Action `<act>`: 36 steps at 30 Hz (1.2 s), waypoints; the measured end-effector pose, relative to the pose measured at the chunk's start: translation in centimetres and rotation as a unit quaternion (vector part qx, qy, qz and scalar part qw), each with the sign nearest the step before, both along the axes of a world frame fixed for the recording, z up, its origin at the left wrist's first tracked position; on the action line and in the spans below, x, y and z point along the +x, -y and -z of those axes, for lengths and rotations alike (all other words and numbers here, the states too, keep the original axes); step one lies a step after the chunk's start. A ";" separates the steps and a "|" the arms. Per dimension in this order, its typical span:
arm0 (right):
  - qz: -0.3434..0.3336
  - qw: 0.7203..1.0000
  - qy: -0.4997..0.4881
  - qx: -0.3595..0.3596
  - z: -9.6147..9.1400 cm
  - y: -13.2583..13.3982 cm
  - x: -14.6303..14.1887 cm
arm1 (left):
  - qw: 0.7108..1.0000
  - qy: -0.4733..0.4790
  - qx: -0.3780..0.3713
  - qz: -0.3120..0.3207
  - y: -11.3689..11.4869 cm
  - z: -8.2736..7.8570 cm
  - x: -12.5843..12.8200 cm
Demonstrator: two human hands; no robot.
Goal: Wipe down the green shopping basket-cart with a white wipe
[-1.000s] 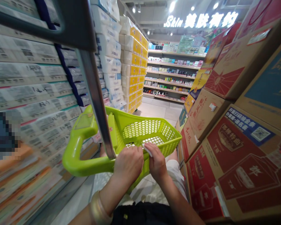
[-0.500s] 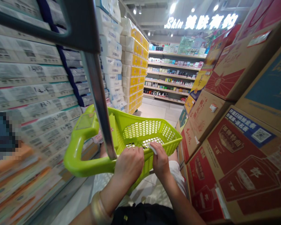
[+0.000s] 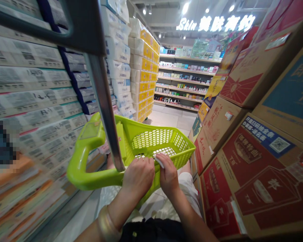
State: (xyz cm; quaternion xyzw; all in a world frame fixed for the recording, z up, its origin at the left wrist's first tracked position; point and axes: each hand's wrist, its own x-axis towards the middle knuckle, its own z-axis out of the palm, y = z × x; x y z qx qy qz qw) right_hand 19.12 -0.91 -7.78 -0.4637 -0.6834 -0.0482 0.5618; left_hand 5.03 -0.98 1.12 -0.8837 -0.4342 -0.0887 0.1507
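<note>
A lime-green plastic shopping basket (image 3: 176,144) is tilted in front of me with its thick handle to the left. My left hand (image 3: 138,174) is closed over the basket's near rim. My right hand (image 3: 168,174) is next to it, pinching a small white cloth or wipe (image 3: 158,160) against the same rim. A gold bangle (image 3: 106,223) sits on my left wrist. The basket's inside looks empty.
A grey metal pole (image 3: 103,101) runs down just left of my hands. Stacked tissue packs (image 3: 40,101) line the left side, cardboard cartons (image 3: 255,141) the right. A narrow tiled aisle (image 3: 169,119) leads to product shelves (image 3: 184,84) at the back.
My right hand with the white wipe slid right along the rim and then came back left, close to my left hand. The left hand kept its grip.
</note>
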 end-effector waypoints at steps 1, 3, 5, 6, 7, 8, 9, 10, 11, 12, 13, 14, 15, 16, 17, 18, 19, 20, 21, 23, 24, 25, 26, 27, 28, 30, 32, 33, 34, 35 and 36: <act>-0.017 1.000 0.007 0.002 -0.1 0.1 -0.2 | 1.000 0.000 0.003 0.003 0.0 0.0 0.0; -0.041 0.999 0.022 0.003 -0.1 0.1 -0.2 | 1.000 0.000 0.009 0.006 0.0 0.0 -0.1; -0.034 0.999 0.021 0.002 0.2 -0.2 0.6 | 1.000 0.001 0.011 0.007 0.0 -0.1 -0.1; -0.019 1.000 0.014 0.001 0.4 -0.4 1.0 | 1.000 0.001 0.010 0.008 0.0 -0.1 -0.1; 0.003 1.000 0.004 0.002 0.6 -0.6 1.4 | 1.000 0.003 0.009 0.009 -0.1 -0.2 -0.1; 0.024 1.000 -0.007 0.003 0.8 -0.8 1.6 | 1.000 0.004 0.008 0.012 -0.1 -0.2 0.0; 0.039 0.999 -0.016 0.003 0.9 -0.9 1.6 | 1.000 0.005 0.006 0.015 -0.2 -0.3 0.1; 0.043 0.999 -0.020 0.004 0.8 -0.9 1.3 | 1.000 0.006 0.006 0.018 -0.3 -0.3 0.1; 0.035 0.999 -0.018 0.004 0.8 -1.0 0.9 | 1.000 0.007 0.008 0.021 -0.5 -0.3 0.2; 0.020 1.000 -0.011 0.004 0.6 -1.0 0.4 | 1.000 0.008 0.012 0.025 -0.7 -0.3 0.2; 0.002 1.000 -0.003 0.006 0.4 -0.9 0.0 | 0.999 0.010 0.016 0.029 -0.9 -0.3 0.2; -0.016 1.000 0.006 0.006 0.3 -1.0 -0.3 | 0.999 0.012 0.020 0.033 -1.1 -0.3 0.1; -0.027 1.000 0.015 0.005 0.2 -1.0 -0.3 | 0.999 0.016 0.023 0.037 -1.4 -0.3 0.0; -0.029 0.999 0.020 0.002 0.3 -1.1 -0.1 | 0.999 0.019 0.027 0.040 -1.7 -0.4 -0.2; -0.021 1.000 0.021 -0.001 0.4 -1.2 0.5 | 0.998 0.022 0.029 0.043 -2.0 -0.4 -0.4; -0.005 1.000 0.021 -0.004 0.7 -1.4 1.1 | 0.998 0.025 0.032 0.044 -2.3 -0.4 -0.6; 0.017 1.000 0.018 -0.007 1.0 -1.6 1.8 | 0.998 0.029 0.034 0.044 -2.6 -0.5 -0.8; 0.041 0.999 0.012 -0.009 1.2 -1.8 2.5 | 0.998 0.032 0.035 0.044 -2.9 -0.5 -1.0; 0.063 0.998 0.007 -0.010 1.5 -1.9 2.9 | 0.998 0.035 0.037 0.042 -3.1 -0.6 -1.1; 0.087 0.996 -0.001 -0.010 1.7 -2.1 2.8 | 0.998 0.044 0.038 0.035 -3.5 -0.7 -1.1; 0.085 0.996 -0.001 -0.010 1.6 -2.1 2.4 | 0.998 0.048 0.039 0.030 -3.6 -0.8 -1.1; 0.076 0.997 0.003 -0.010 1.4 -2.1 1.8 | 0.998 0.051 0.038 0.026 -3.7 -0.9 -1.1; 0.063 0.998 0.009 -0.009 1.2 -2.1 1.2 | 0.998 0.053 0.037 0.021 -3.9 -0.9 -1.1; 0.049 0.999 0.017 -0.009 1.1 -2.0 0.7 | 0.998 0.054 0.035 0.017 -4.0 -1.0 -1.1; 0.037 0.999 0.026 -0.010 0.9 -2.0 0.4 | 0.998 0.053 0.032 0.013 -4.2 -1.0 -1.2; 0.034 0.999 0.035 -0.012 1.0 -1.8 0.8 | 0.999 0.046 0.026 0.002 -4.7 -1.2 -1.6; 0.062 0.997 0.034 -0.011 1.5 -1.6 2.2 | 0.999 0.036 0.018 -0.013 -5.3 -1.5 -2.1; 0.083 0.996 0.032 -0.011 1.8 -1.5 3.0 | 0.999 0.030 0.014 -0.022 -5.7 -1.6 -2.4; 0.106 0.994 0.027 -0.010 2.2 -1.4 3.6 | 0.999 0.024 0.010 -0.030 -6.0 -1.8 -2.6; 0.125 0.992 0.024 -0.008 2.5 -1.3 4.1 | 0.999 0.021 0.009 -0.037 -6.2 -1.8 -2.7; 0.137 0.990 0.021 -0.007 2.7 -1.3 4.2 | 0.999 0.023 0.010 -0.039 -6.4 -1.8 -2.7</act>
